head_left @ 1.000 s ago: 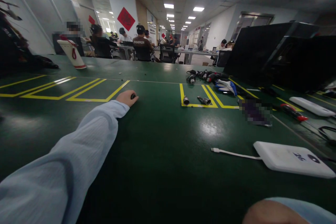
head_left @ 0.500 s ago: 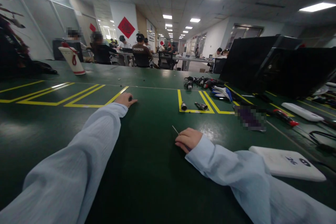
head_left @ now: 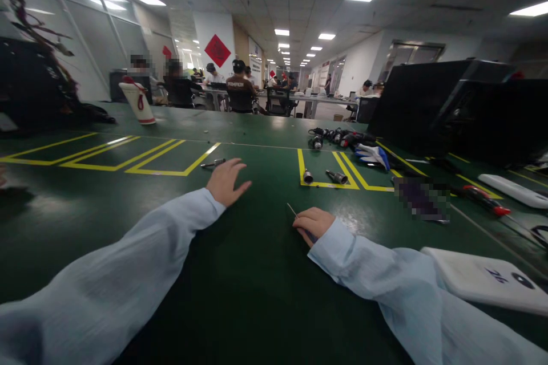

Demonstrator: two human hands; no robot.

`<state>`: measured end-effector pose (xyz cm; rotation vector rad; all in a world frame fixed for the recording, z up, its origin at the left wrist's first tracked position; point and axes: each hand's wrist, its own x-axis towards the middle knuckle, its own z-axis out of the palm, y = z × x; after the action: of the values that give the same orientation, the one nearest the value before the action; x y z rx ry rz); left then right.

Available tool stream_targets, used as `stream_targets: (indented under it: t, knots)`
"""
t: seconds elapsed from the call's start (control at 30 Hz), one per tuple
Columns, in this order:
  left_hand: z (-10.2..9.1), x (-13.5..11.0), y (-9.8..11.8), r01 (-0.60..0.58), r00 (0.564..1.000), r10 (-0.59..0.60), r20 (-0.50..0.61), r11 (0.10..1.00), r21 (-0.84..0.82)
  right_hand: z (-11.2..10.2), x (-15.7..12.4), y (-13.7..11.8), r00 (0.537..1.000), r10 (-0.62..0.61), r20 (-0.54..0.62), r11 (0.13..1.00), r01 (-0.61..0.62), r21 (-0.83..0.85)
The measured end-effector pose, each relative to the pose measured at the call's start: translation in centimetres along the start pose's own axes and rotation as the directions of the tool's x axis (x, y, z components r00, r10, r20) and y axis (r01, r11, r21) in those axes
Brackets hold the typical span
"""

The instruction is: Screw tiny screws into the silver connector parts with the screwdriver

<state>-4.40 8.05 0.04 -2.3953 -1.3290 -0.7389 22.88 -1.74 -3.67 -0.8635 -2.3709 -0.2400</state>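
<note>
Green tabletop (head_left: 257,296), marked with yellow tape (head_left: 154,171). At left rear, a white cup (head_left: 140,105). A slim metal piece (head_left: 213,163) lies just beside the left-hand tape. Two metal fittings (head_left: 337,177) lie near the front line of another taped outline. Farther right: a blue-and-white glove (head_left: 372,156), a red-and-black screwdriver (head_left: 486,199), two white slabs (head_left: 483,276); one pixelated article (head_left: 422,199), not identifiable.
</note>
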Motion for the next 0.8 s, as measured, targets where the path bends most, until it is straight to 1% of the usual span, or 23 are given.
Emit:
stream_targets:
  t: [0.03, 0.07, 0.1, 0.17, 0.23, 0.27, 0.3, 0.33, 0.37, 0.4, 0.43, 0.47, 0.5, 0.53, 0.57, 0.6, 0.67, 0.73, 0.8]
  knots:
    - [-0.9, -1.4, 1.8, -0.088, 0.993, 0.092, 0.075, 0.994, -0.062, 0.0, -0.1, 0.0, 1.000, 0.007, -0.002, 1.000, -0.007, 0.005]
    - [-1.8, -2.8, 3.6, -0.154, 0.976, 0.170, 0.137, 0.980, -0.124, 0.1, -0.1, -0.1, 1.000, 0.015, 0.000, 1.000, -0.015, 0.012]
    - [-2.8, -4.1, 5.2, -0.203, 0.952, 0.236, 0.193, 0.963, -0.179, 0.2, -0.2, -0.2, 1.000, 0.023, 0.006, 0.999, -0.023, 0.024]
    - [-4.5, -6.4, 7.8, -0.254, 0.896, 0.331, 0.297, 0.929, -0.270, 0.4, -0.3, -0.2, 0.999, 0.038, 0.023, 0.998, -0.039, 0.045]
    - [-5.6, -7.8, 9.2, -0.293, 0.816, 0.419, 0.397, 0.893, -0.341, 0.6, -0.4, -0.3, 0.996, 0.061, 0.060, 0.996, -0.065, 0.054]
    - [-5.9, -8.1, 9.5, -0.292, 0.806, 0.426, 0.411, 0.890, -0.350, 0.8, -0.3, -0.3, 0.993, 0.081, 0.083, 0.995, -0.085, 0.051]
    - [-5.9, -8.1, 9.3, -0.291, 0.806, 0.425, 0.411, 0.891, -0.349, 0.9, -0.3, -0.3, 0.988, 0.104, 0.110, 0.993, -0.109, 0.047]
    - [-5.7, -7.8, 8.9, -0.287, 0.817, 0.414, 0.403, 0.896, -0.339, 1.0, -0.2, -0.4, 0.982, 0.129, 0.140, 0.990, -0.136, 0.043]
    - [-5.4, -7.3, 8.1, -0.278, 0.836, 0.392, 0.384, 0.906, -0.319, 1.0, -0.1, -0.5, 0.974, 0.153, 0.168, 0.986, -0.163, 0.042]
    - [-4.9, -6.6, 7.1, -0.253, 0.866, 0.347, 0.361, 0.925, -0.284, 0.9, -0.1, -0.6, 0.966, 0.175, 0.188, 0.981, -0.187, 0.045]
    - [-4.2, -5.7, 5.8, -0.214, 0.900, 0.285, 0.330, 0.948, -0.237, 0.8, 0.0, -0.7, 0.961, 0.190, 0.201, 0.977, -0.204, 0.054]
    - [-3.5, -4.7, 4.2, -0.149, 0.944, 0.194, 0.266, 0.972, -0.181, 0.6, 0.1, -0.8, 0.958, 0.197, 0.210, 0.975, -0.215, 0.064]
    - [-2.6, -3.6, 2.6, -0.074, 0.975, 0.099, 0.197, 0.989, -0.128, 0.4, 0.2, -0.9, 0.956, 0.200, 0.217, 0.973, -0.220, 0.073]
    - [-1.8, -2.6, 0.8, 0.004, 0.991, 0.006, 0.135, 0.997, -0.078, 0.2, 0.2, -1.0, 0.955, 0.198, 0.223, 0.972, -0.220, 0.079]
    - [-0.9, -1.5, -0.9, 0.084, 0.993, -0.081, 0.085, 0.996, -0.028, 0.0, 0.3, -1.1, 0.954, 0.195, 0.228, 0.973, -0.218, 0.080]
    - [-0.1, -0.5, -2.4, 0.151, 0.987, -0.151, 0.060, 0.988, 0.018, -0.1, 0.4, -1.2, 0.953, 0.192, 0.234, 0.974, -0.215, 0.077]
    - [1.3, 1.3, -4.8, 0.264, 0.962, -0.269, 0.049, 0.960, 0.092, -0.3, 0.4, -1.3, 0.951, 0.193, 0.241, 0.974, -0.215, 0.068]
    - [2.5, 2.8, -6.3, 0.319, 0.940, -0.332, 0.078, 0.937, 0.145, -0.3, 0.5, -1.2, 0.950, 0.195, 0.243, 0.975, -0.215, 0.061]
    - [3.2, 3.9, -6.9, 0.364, 0.910, -0.389, 0.140, 0.915, 0.177, -0.2, 0.4, -1.2, 0.951, 0.192, 0.243, 0.976, -0.211, 0.057]
